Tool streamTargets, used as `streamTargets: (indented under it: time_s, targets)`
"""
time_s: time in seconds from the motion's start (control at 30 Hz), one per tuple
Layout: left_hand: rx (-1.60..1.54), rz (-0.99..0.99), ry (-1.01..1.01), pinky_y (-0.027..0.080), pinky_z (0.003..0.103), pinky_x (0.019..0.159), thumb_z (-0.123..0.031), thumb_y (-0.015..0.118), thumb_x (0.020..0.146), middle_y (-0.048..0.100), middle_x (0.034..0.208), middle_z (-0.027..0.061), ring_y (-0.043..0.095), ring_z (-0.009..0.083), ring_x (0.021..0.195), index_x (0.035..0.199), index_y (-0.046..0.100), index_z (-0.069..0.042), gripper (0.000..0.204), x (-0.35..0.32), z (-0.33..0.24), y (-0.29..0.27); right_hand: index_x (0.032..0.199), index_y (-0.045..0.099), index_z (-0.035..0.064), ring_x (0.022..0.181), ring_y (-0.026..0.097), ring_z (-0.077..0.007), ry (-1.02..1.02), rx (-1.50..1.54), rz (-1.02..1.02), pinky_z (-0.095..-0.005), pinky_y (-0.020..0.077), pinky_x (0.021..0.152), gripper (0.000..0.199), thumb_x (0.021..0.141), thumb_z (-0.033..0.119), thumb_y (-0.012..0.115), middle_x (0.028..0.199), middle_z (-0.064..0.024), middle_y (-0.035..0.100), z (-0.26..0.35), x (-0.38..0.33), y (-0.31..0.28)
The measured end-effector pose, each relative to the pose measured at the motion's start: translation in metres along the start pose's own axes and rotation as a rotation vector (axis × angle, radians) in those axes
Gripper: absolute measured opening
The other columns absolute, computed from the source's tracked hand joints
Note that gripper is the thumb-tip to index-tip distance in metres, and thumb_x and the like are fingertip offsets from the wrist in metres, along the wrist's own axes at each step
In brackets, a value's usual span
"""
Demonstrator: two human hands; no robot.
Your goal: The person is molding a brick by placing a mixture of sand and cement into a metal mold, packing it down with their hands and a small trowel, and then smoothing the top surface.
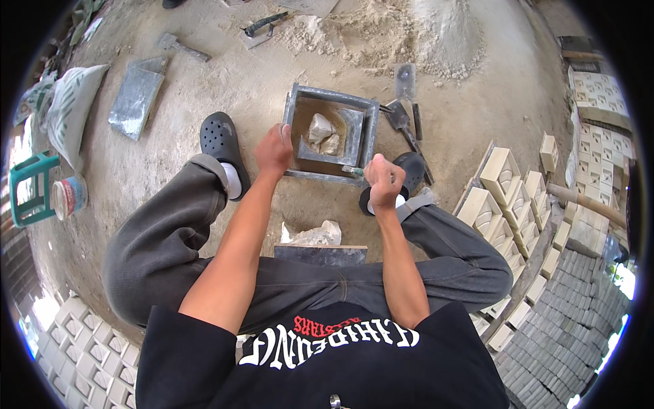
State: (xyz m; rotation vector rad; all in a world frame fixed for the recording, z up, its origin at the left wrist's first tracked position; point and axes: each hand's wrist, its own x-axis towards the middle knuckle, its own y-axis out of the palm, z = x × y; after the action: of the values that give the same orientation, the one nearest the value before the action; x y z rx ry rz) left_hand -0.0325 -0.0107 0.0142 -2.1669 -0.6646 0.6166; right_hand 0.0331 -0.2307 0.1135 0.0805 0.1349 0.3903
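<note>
A square grey metal mould point(368, 121) sits on the dirt floor between my two black clogs. Inside it is a smaller curved insert and a crumpled pale rag point(321, 131). My left hand point(274, 150) grips the mould's near left edge. My right hand point(383, 181) is closed around a thin stick-like tool point(353, 170) whose tip rests at the mould's near right edge.
A trowel point(400, 120) and a flat scraper point(405, 80) lie right of the mould, beside a sand heap point(436, 34). Cast blocks point(501, 198) are stacked right; more point(85, 354) at lower left. A sack point(71, 109), metal plate point(136, 99), hammer point(180, 46), paint can point(68, 196) and green stool point(30, 187) lie left.
</note>
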Motion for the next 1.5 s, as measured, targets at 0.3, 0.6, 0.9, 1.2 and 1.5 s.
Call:
streamTargets:
  time_s: [0.3,0.6,0.9,1.2,1.5]
  targets:
    - [0.179,0.034,0.087,0.048,0.050,0.076,-0.038,0.029,0.101,0.065,0.102,0.0136,0.062,0.0373,0.093,0.106,0.056,-0.013,0.037,-0.003,-0.008,0.004,0.054,0.039,0.0058,0.047,0.031,-0.0069,-0.014,0.088,-0.114,-0.0284,0.0221,0.046,0.046,0.095,0.019,0.052,0.050,0.0032,0.037,-0.013,0.000,-0.018]
    - [0.278,0.102,-0.025,0.046,0.054,0.081,-0.041,0.027,0.102,0.064,0.107,0.0200,0.060,0.0425,0.098,0.111,0.055,-0.008,0.044,0.000,-0.019,0.008,0.053,0.023,0.0158,0.041,0.023,-0.0146,-0.236,0.701,-0.560,-0.0333,0.0277,0.048,0.050,0.095,0.033,0.044,0.043,-0.0008,0.023,0.080,0.025,-0.093]
    - [0.087,-0.071,-0.042,0.043,0.053,0.085,-0.039,0.026,0.102,0.062,0.106,0.0267,0.056,0.0471,0.100,0.113,0.054,-0.003,0.047,-0.006,-0.007,0.034,0.068,0.031,0.0114,0.047,0.035,-0.0182,0.228,1.076,-1.390,-0.0369,0.0345,0.053,0.031,0.092,0.026,0.042,0.053,-0.0026,0.033,-0.053,0.083,-0.177]
    - [0.107,-0.073,-0.072,0.044,0.053,0.081,-0.036,0.029,0.102,0.063,0.097,0.0274,0.057,0.0475,0.093,0.108,0.056,-0.002,0.044,-0.002,-0.012,0.039,0.093,0.054,0.0041,0.079,0.062,-0.0314,0.517,-0.445,-1.379,-0.0449,0.0479,0.080,0.019,0.091,0.023,0.050,0.088,-0.0145,0.062,-0.154,0.086,-0.220]
    - [0.093,-0.115,-0.120,0.044,0.054,0.078,-0.036,0.030,0.101,0.063,0.094,0.0258,0.058,0.0470,0.090,0.107,0.058,-0.004,0.042,-0.002,-0.015,0.034,0.114,0.061,0.0126,0.114,0.054,-0.0309,0.530,-1.386,-0.687,-0.0489,0.0359,0.097,0.041,0.089,0.046,0.056,0.114,-0.0116,0.062,-0.126,0.119,-0.224]
